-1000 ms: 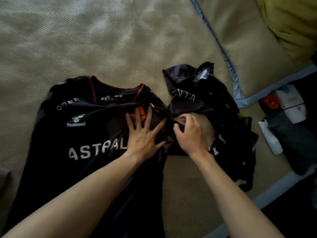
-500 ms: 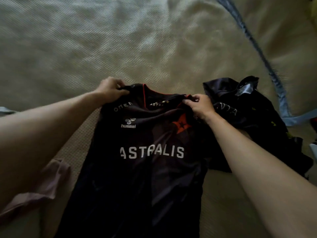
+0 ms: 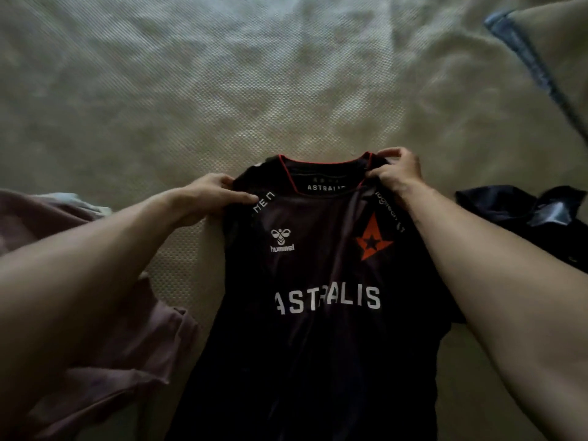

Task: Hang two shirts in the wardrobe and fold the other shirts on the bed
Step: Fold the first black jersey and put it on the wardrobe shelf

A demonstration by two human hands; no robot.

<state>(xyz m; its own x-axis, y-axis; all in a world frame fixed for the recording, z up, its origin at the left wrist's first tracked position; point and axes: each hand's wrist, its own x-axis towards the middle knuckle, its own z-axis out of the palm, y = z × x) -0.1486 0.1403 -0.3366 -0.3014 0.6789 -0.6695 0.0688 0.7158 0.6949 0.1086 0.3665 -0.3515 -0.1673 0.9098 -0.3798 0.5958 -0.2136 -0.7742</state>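
Note:
A black jersey (image 3: 321, 338) with a red-trimmed collar, white "ASTRALIS" lettering and an orange star logo lies front up on the bed (image 3: 222, 90), its hem toward me. My left hand (image 3: 210, 195) grips its left shoulder and my right hand (image 3: 396, 173) grips its right shoulder beside the collar. A second dark shirt (image 3: 525, 214) lies crumpled to the right, apart from my right arm. A mauve shirt (image 3: 127, 354) lies bunched at the left, partly under my left forearm.
The bed is covered by a beige textured blanket. A pillow with blue piping (image 3: 541, 68) sits at the upper right. A pale cloth (image 3: 76, 200) peeks out beside the mauve shirt at the left.
Both hands left the chest and sleeve area and took hold of the jersey's shoulders. The jersey now lies straighter and more centred; my view has shifted left, with the mauve shirt in sight.

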